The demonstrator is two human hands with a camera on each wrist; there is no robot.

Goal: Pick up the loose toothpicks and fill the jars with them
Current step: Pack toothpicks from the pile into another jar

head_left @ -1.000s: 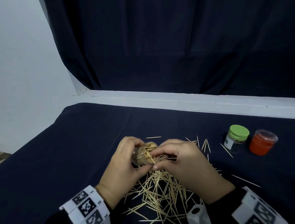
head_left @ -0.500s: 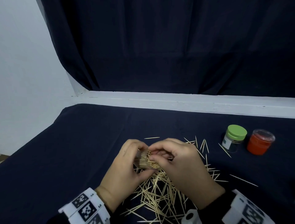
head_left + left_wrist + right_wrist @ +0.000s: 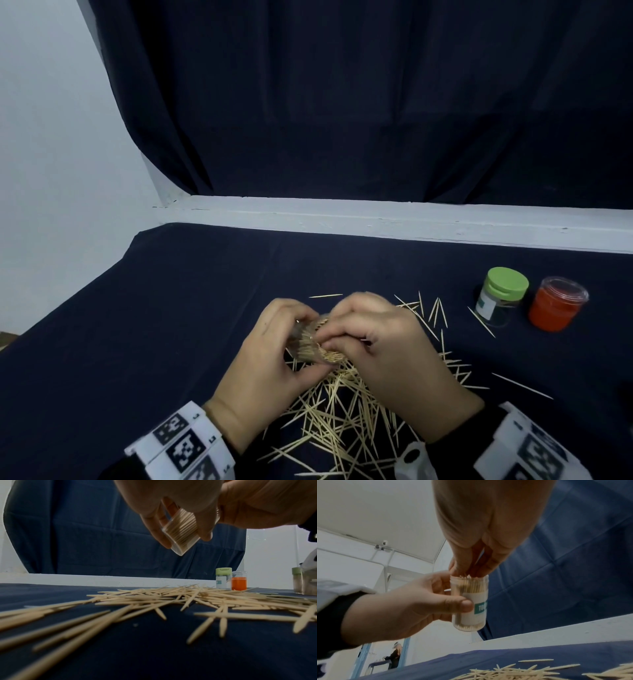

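Note:
My left hand (image 3: 291, 342) grips a clear jar (image 3: 318, 353) packed with toothpicks and holds it tilted above the pile. In the right wrist view the jar (image 3: 469, 601) carries a white label, and the left thumb (image 3: 464, 605) lies across it. My right hand (image 3: 342, 329) covers the mouth of the jar. Its bunched fingertips (image 3: 458, 570) pinch the toothpick ends that stick out. Loose toothpicks (image 3: 342, 411) lie in a heap on the dark cloth under both hands, with strays to the right (image 3: 435, 311). The left wrist view shows the jar (image 3: 181, 534) from below.
A green-lidded jar (image 3: 501, 294) and a clear jar with orange-red contents (image 3: 555, 305) stand at the right of the table. Another green-lidded jar (image 3: 296, 580) shows at the far right edge. A white ledge (image 3: 376, 219) and a dark curtain close off the back.
The right hand's fingers have closed further over the jar's mouth, so less of the jar shows. Both hands stay above the pile.

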